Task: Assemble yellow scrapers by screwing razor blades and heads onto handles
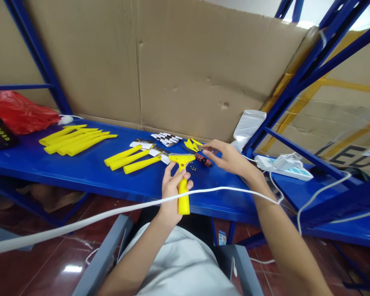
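My left hand [172, 191] is wrapped around the yellow handle of a scraper [183, 193], held upright with its wide head and metal edge at the top. My right hand [226, 156] hovers at the right over small yellow parts [191, 144]. Its thumb and forefinger come close together, and whatever is between them is too small to make out. Under that hand lies a red and black screwdriver [204, 160], partly hidden by the scraper head. Tiny screws [193, 167] are scattered just beside the scraper. Three yellow scrapers [131, 159] lie left of my left hand.
Several yellow handles [77, 142] lie on the blue table [89, 172] at left, near a red bag [21, 111]. White-and-black pieces [166, 139] sit behind the scrapers. A white cable [135, 206] crosses before my arms. At right is a power strip [283, 167]; cardboard [188, 74] stands behind.
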A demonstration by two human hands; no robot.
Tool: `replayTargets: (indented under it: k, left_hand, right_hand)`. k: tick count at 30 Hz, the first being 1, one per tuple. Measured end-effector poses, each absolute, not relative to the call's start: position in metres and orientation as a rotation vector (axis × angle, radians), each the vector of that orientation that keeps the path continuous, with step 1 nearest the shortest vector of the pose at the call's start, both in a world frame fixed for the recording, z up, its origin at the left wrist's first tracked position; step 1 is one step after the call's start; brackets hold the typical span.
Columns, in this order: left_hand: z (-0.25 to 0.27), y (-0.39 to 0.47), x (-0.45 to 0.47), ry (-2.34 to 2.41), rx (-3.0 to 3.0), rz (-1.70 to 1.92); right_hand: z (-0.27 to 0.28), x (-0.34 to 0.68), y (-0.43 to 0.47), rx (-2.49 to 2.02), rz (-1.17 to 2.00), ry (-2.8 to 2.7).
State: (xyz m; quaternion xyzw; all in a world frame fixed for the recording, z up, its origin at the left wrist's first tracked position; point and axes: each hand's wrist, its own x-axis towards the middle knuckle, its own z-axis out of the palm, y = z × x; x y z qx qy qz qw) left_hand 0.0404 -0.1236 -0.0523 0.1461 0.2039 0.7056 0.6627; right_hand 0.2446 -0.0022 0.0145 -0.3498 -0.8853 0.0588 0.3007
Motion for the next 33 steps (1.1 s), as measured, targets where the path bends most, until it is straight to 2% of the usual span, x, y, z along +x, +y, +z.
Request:
replayTargets:
  k: [4,12,20,27,33]
  left_hand:
    - [-0.043,-0.104,0.044,0.454,0.262,1.655]
    - [-0.05,-0.104,0.039,0.473,0.348,1.596]
    - [-0.046,-0.108,0.039,0.474,0.361,1.54]
    - [-0.049,-0.108,0.039,0.446,0.409,1.508]
    - [-0.05,-0.107,0.039,0.463,0.418,1.488]
  right_hand:
    - [0.009,0.252,0.047,-1.202,0.194,-2.516]
    - [-0.022,0.247,0.056,-1.129,0.273,-2.482]
    - [0.021,0.282,0.026,-1.072,0.012,-1.989]
    - [0.041,0.302,0.024,-0.703,-0.196,-1.394]
    - [0.043,0.307,0.026,-0.589,-0.224,-1.32]
